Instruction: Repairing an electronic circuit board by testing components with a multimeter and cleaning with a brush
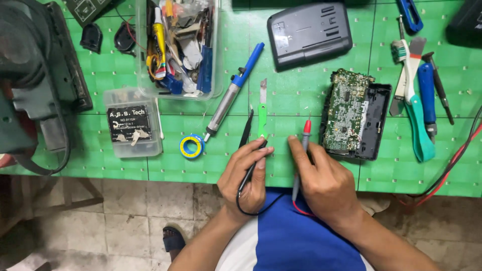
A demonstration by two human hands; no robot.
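Observation:
My left hand (pixel 246 178) grips a black test probe (pixel 247 131) whose tip points away from me over the green table (pixel 301 100). In my right hand (pixel 324 183) is a red-tipped test probe (pixel 305 136), its point up near the left edge of a green circuit board (pixel 346 111). The board lies tilted in an open black plastic case (pixel 374 125) just right of my right hand. A black lead loops below my left wrist and a red lead runs under my right palm. A green-handled blade tool (pixel 262 113) lies between the two probes.
A blue-and-silver desoldering pump (pixel 233 88) and a yellow-blue tape roll (pixel 192 146) lie left of my hands. Clear boxes (pixel 178 47) of parts sit at the back left, and a dark battery pack (pixel 309 32) at the back. A toothbrush, tweezers and screwdrivers (pixel 419 100) lie right.

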